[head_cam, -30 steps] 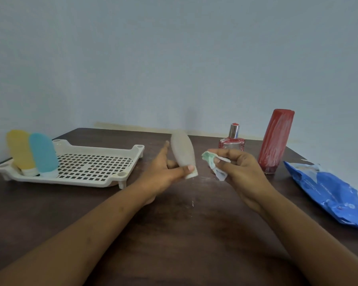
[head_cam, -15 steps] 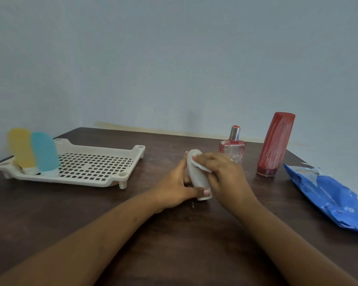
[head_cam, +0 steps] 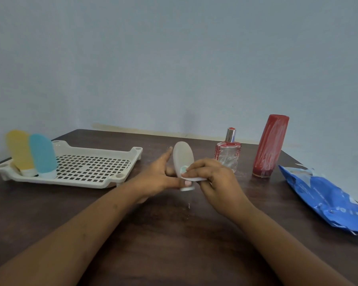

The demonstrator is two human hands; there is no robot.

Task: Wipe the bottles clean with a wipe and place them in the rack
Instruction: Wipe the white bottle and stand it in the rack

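Grey oval squeeze bottle (head_cam: 183,159): we are gripping it in left hand (head_cam: 159,178), right hand (head_cam: 214,179) pinching white wipe (head_cam: 195,179) against it; turning steadily should cover every side.

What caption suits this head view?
Left hand holds a grey squeeze bottle, right hand presses a wipe near its cap; yellow bottle and blue bottle stand in the rack.

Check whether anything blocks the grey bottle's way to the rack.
Nothing visible does. The left hand holds the grey bottle right of the rack, only bare table between; the right hand presses a wipe on it. The yellow bottle and blue bottle stand at the rack's left end.
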